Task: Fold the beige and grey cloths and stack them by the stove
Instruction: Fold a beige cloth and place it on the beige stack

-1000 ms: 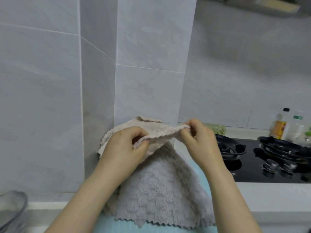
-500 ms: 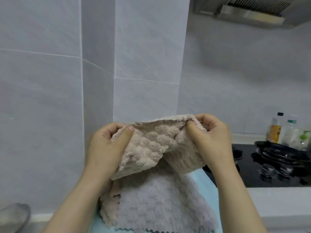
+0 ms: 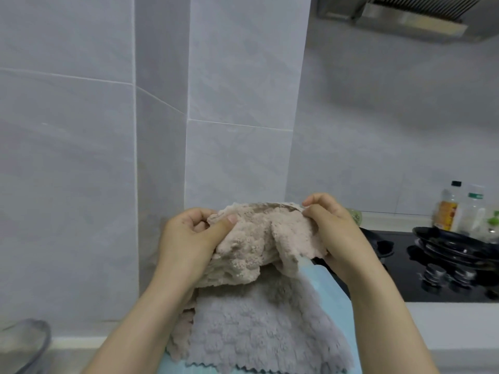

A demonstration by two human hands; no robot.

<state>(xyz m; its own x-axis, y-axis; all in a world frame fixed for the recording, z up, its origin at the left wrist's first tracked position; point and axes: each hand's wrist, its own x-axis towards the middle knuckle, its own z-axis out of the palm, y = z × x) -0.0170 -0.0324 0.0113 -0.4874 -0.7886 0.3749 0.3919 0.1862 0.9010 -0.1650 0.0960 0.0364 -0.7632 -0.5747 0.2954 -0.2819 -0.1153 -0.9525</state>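
The step in hand looks like the first fold of the beige cloth, which is held up in the air between both hands, above the grey cloth. The left hand pinches its upper left edge, thumb in front and fingers curled behind. The right hand pinches the upper right edge in the same way, so each grip is narrow and closed on fabric.

To fold it well, the two pinched points should be true corners of one edge. The cloth sags and bunches between the hands, so it would help to draw the hands apart until the top edge runs straight. Then the hanging part can fall flat before the edges are brought together. A loose pinch could let the thick pile slip, and a crooked start would give a lopsided fold.

The beige cloth is thick and fluffy with a bumpy pile. It hangs in soft folds, and its lower part touches the grey cloth. The grey cloth lies spread out and unfolded on a light blue mat, with a zigzag hem along its near edge. Both cloths are on the surface just to the left of the stove, so the stack has little way to go.
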